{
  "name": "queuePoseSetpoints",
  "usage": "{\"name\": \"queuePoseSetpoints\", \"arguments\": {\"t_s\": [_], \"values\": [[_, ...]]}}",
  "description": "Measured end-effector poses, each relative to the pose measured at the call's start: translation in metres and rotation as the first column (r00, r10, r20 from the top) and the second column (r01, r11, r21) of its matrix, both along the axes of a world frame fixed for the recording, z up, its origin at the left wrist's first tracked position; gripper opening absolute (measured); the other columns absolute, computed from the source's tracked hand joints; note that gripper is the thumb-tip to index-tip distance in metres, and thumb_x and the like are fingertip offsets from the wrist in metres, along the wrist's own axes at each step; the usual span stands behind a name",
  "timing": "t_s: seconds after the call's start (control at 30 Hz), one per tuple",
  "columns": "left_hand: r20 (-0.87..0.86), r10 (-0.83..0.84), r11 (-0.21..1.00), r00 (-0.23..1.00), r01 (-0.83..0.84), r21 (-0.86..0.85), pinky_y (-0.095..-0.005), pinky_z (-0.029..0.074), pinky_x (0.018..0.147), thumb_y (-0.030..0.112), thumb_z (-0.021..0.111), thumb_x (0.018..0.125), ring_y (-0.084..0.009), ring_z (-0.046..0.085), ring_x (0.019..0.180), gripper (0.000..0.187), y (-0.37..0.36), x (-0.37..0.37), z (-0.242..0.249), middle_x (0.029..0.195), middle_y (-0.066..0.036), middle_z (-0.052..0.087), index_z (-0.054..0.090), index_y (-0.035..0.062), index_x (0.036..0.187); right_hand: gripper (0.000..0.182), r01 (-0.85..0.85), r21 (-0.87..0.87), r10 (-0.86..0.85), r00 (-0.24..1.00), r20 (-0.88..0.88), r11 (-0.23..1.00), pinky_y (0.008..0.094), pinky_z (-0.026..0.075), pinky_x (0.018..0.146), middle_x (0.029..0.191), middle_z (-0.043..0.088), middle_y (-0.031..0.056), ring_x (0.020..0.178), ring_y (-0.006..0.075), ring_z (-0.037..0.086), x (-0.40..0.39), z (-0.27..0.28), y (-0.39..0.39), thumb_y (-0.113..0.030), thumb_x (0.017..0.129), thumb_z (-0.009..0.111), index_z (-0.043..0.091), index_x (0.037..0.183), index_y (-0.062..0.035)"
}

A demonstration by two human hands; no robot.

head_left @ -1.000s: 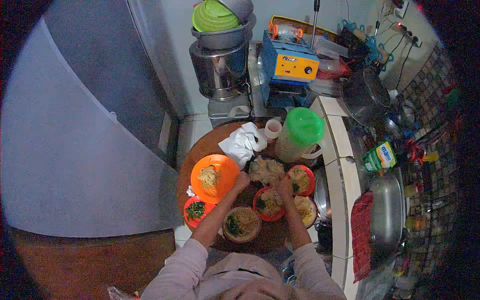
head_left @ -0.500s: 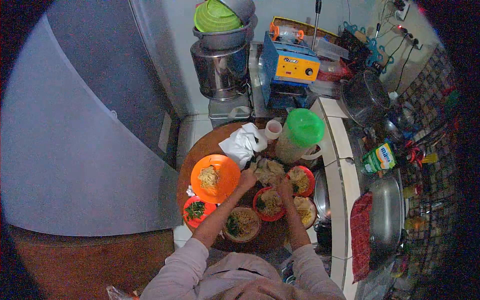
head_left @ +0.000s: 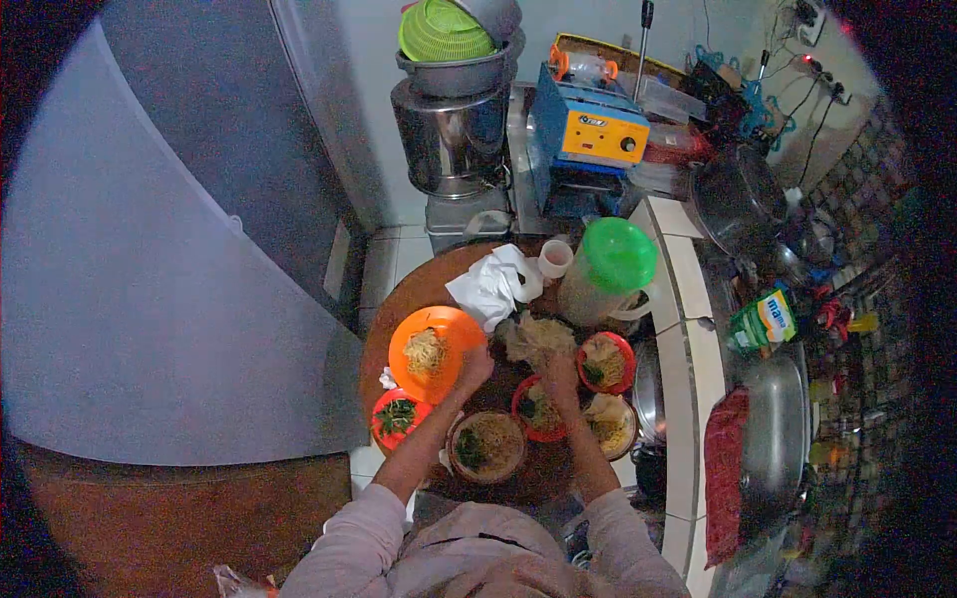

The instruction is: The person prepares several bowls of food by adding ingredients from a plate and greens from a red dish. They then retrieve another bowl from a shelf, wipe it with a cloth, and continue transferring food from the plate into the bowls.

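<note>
At the lower centre of the frame, a bowl [head_left: 488, 479] of noodles and greens stands nearest on the round surface [head_left: 421, 284]. Just beyond, a red bowl [head_left: 523, 431] is partly hidden by the right forearm. Left hand [head_left: 478, 369]: over the right edge of an orange plate [head_left: 454, 334]; whether its fingers grip anything cannot be told. Right hand [head_left: 559, 373]: at the near, right edge of a pale crumpled bag [head_left: 535, 337], mid-frame; finger closure not verifiable. From the right fingers the bag lies up and slightly left, long axis roughly crosswise; this hand is nearer. Farther: a green-lidded jug [head_left: 606, 274].
</note>
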State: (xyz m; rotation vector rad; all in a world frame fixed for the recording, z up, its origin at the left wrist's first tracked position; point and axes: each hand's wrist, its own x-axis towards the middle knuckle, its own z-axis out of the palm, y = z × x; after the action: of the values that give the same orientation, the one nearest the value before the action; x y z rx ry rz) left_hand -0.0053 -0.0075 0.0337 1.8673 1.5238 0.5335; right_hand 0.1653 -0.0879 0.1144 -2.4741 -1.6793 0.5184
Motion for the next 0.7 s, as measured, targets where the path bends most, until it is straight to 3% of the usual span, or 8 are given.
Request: {"name": "queuePoseSetpoints", "arguments": {"t_s": [0.07,0.1,0.17,0.27,0.37,0.47,0.57,0.7], "values": [[0.106,-0.193,0.981,0.975,0.194,-0.003,-0.0463,0.041,0.064,0.009,0.046,0.067,-0.04,0.053,0.073,0.017,-0.011,-0.015,0.013,0.074,-0.027,0.053,0.053,-0.0052,0.074,0.032,-0.302,0.569,0.23,0.953,0.196,0.765,0.0368,0.046,0.061,0.08,0.059,0.0129,0.066,0.0293,0.056,0.021,-0.084,0.004,-0.031,0.081,0.042,0.054,0.097,-0.0062],[0.106,-0.194,0.981,0.975,0.195,-0.002,-0.0463,0.041,0.064,0.009,0.046,0.067,-0.04,0.053,0.073,0.017,-0.012,-0.013,0.017,0.074,-0.027,0.053,0.053,-0.0052,0.074,0.032,-0.301,0.57,0.229,0.953,0.196,0.765,0.0368,0.046,0.061,0.08,0.059,0.0129,0.066,0.0293,0.056,0.015,-0.065,0.005,-0.031,0.081,0.042,0.054,0.097,-0.0062],[0.153,-0.051,0.999,0.987,0.051,0.006,-0.047,0.041,0.065,0.01,0.046,0.067,-0.04,0.053,0.073,0.019,-0.01,-0.007,0.024,0.072,-0.026,0.053,0.053,-0.0056,0.075,0.029,-0.04,0.183,0.033,0.999,0.041,0.982,0.0378,0.046,0.06,0.077,0.058,0.0142,0.066,0.0274,0.057,-0.004,-0.004,0.01,-0.029,0.08,0.045,0.056,0.094,-0.0059],[0.1,-0.064,0.997,0.993,0.069,-0.047,-0.0474,0.041,0.062,0.011,0.046,0.067,-0.04,0.053,0.07,0.02,-0.011,-0.007,0.038,0.071,-0.026,0.053,0.053,-0.0059,0.075,0.027,0.093,0.113,-0.063,0.968,-0.244,0.989,0.0394,0.046,0.061,0.081,0.058,0.0143,0.072,0.0273,0.056,0.009,-0.019,0.015,-0.028,0.079,0.047,0.057,0.093,-0.0063],[-0.138,-0.184,0.974,0.973,0.199,0.106,-0.0475,0.041,0.06,0.012,0.046,0.068,-0.0405,0.053,0.068,0.022,0.002,-0.008,-0.044,0.071,-0.025,0.053,0.052,-0.0061,0.08,0.026,0.016,0.18,-0.04,0.991,0.13,0.984,0.0397,0.045,0.062,0.082,0.057,0.0151,0.074,0.0294,0.055,0.009,-0.007,0.013,-0.027,0.08,0.045,0.057,0.091,-0.0065],[0.029,-0.121,0.987,0.992,0.117,0.113,-0.0471,0.042,0.059,0.012,0.047,0.068,-0.0409,0.053,0.066,0.021,-0.006,-0.002,0.001,0.072,-0.026,0.053,0.054,-0.0058,0.076,0.026,-0.03,0.359,0.038,0.999,-0.015,0.933,0.0411,0.044,0.063,0.083,0.056,0.0172,0.075,0.0327,0.055,0.02,-0.019,0.019,-0.026,0.08,0.044,0.056,0.091,-0.005],[0.072,-0.115,0.993,0.991,0.118,-0.031,-0.0473,0.041,0.06,0.01,0.048,0.067,-0.041,0.053,0.066,0.019,-0.015,0.002,0.053,0.07,-0.026,0.053,0.054,-0.0061,0.074,0.026,0.022,0.206,-0.006,0.997,-0.075,0.978,0.0417,0.044,0.064,0.079,0.057,0.0191,0.074,0.0343,0.055,0.015,0.013,0.016,-0.024,0.08,0.044,0.057,0.086,-0.0022],[-0.017,-0.078,0.997,0.997,0.078,0.023,-0.0471,0.041,0.061,0.009,0.048,0.066,-0.0405,0.053,0.069,0.019,-0.015,0.007,0.041,0.072,-0.026,0.053,0.054,-0.0061,0.075,0.027,0.041,0.258,-0.007,0.992,-0.129,0.965,0.0419,0.044,0.065,0.075,0.057,0.0203,0.072,0.0346,0.055,0.025,0.007,0.016,-0.024,0.078,0.045,0.058,0.081,-0.0007]]}}
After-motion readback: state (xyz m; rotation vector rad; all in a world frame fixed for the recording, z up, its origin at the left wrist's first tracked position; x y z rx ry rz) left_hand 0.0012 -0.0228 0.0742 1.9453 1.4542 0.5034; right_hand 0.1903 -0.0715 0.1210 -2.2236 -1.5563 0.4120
